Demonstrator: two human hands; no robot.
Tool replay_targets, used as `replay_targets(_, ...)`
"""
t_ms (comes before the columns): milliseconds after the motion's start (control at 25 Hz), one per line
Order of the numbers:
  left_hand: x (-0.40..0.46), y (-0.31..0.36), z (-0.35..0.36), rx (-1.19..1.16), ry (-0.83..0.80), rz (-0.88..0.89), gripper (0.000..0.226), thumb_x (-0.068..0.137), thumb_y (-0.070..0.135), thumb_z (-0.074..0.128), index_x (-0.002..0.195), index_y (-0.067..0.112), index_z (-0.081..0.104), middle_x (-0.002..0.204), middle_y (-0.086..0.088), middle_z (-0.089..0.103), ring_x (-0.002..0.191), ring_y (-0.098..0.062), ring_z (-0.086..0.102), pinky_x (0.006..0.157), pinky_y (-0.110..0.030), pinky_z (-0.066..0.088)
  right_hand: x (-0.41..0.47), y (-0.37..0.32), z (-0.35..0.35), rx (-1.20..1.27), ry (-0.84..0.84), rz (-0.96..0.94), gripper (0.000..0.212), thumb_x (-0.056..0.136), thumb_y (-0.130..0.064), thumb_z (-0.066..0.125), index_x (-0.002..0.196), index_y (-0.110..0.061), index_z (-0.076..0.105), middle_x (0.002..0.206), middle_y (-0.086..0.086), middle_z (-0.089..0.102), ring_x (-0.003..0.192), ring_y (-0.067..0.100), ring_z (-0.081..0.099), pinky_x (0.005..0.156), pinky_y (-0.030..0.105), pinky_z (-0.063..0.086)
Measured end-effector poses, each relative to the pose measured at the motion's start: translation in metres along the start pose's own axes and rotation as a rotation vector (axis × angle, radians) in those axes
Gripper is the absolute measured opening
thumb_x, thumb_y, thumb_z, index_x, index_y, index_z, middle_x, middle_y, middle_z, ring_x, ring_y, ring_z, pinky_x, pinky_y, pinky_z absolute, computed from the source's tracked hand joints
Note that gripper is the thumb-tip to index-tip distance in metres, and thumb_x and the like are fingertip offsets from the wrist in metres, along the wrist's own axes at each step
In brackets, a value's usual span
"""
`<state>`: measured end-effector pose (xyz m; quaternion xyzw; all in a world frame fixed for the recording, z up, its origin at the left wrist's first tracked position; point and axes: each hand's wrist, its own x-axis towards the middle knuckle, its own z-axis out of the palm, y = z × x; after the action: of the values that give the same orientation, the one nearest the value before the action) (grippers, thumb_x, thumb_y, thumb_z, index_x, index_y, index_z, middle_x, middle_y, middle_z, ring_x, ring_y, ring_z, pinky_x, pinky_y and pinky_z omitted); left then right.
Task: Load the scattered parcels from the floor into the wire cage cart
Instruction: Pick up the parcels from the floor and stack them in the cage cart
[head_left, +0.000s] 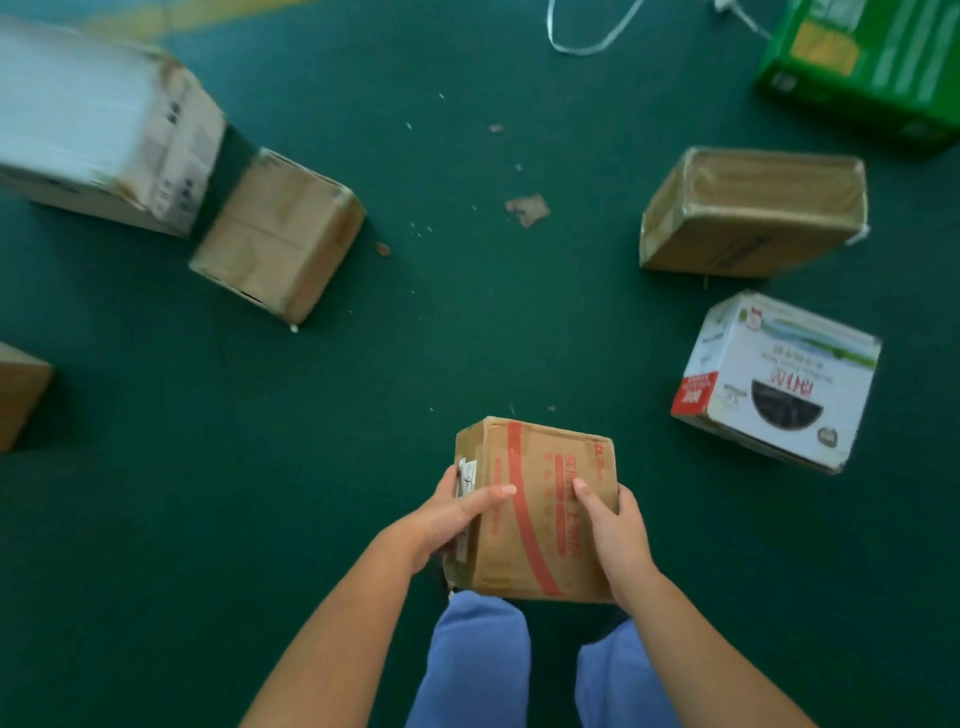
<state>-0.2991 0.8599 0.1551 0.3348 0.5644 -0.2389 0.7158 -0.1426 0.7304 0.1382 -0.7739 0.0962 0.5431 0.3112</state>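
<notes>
A brown cardboard parcel with red print and a red stripe (540, 499) is held in front of my legs, above the green floor. My left hand (457, 512) grips its left side, thumb lying across the top. My right hand (613, 530) grips its right side, thumb on top too. Other parcels lie scattered on the floor: a plain brown box (280, 236) at the left, a taped brown box (753, 210) at the right, and a white printed box (779, 379) below it. The wire cage cart is out of view.
A large white-topped carton (98, 119) stands at the far left, with a brown box corner (21, 389) at the left edge. A green carton (867, 67) sits top right beside a white strap (587, 36). Cardboard scraps (527, 208) litter the green floor (467, 322).
</notes>
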Motion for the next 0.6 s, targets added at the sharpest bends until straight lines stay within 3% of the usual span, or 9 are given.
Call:
replay_targets(120, -0.046, 0.02, -0.053, -0.021, 0.02, 0.028, 0.101, 0.065, 0.061, 0.072, 0.148, 0.037, 0.019, 0.136, -0.003, 0.049, 0.113, -0.021, 0.047, 0.097, -0.039, 0.033, -0.03, -0.047, 0.034, -0.02, -0.11, 0.057, 0.055, 0.086, -0.05, 0.063, 0.13, -0.022, 0.046, 0.112, 0.0, 0.063, 0.1, 0.02, 0.058, 0.084, 0.04, 0.04)
replay_targets(280, -0.084, 0.03, -0.121, -0.123, 0.064, 0.074, 0.083, 0.057, 0.067, 0.069, 0.131, 0.041, 0.041, 0.122, -0.005, 0.059, 0.11, -0.028, 0.058, 0.095, -0.055, 0.048, -0.046, -0.098, 0.092, -0.057, -0.279, 0.183, 0.082, 0.064, -0.075, 0.065, 0.128, -0.025, 0.051, 0.11, 0.005, 0.07, 0.103, 0.028, 0.063, 0.091, 0.048, 0.045)
replay_targets(440, -0.089, 0.033, -0.175, -0.266, 0.133, 0.064, 0.061, 0.077, 0.065, 0.056, 0.127, 0.03, 0.05, 0.119, -0.008, 0.064, 0.109, -0.03, 0.061, 0.096, -0.052, 0.048, -0.043, -0.13, 0.142, 0.003, -0.434, 0.243, 0.059, 0.081, -0.065, 0.055, 0.117, -0.019, 0.065, 0.104, 0.01, 0.074, 0.1, 0.032, 0.067, 0.085, 0.048, 0.053)
replay_targets(600, -0.072, 0.053, -0.216, -0.441, 0.205, 0.057, 0.047, 0.091, 0.058, 0.046, 0.118, 0.022, 0.06, 0.105, -0.008, 0.072, 0.099, -0.028, 0.066, 0.088, -0.042, 0.051, -0.027, -0.163, 0.181, 0.018, -0.545, 0.278, 0.056, 0.082, -0.061, 0.056, 0.117, -0.018, 0.065, 0.11, 0.01, 0.072, 0.105, 0.03, 0.066, 0.08, 0.043, 0.052)
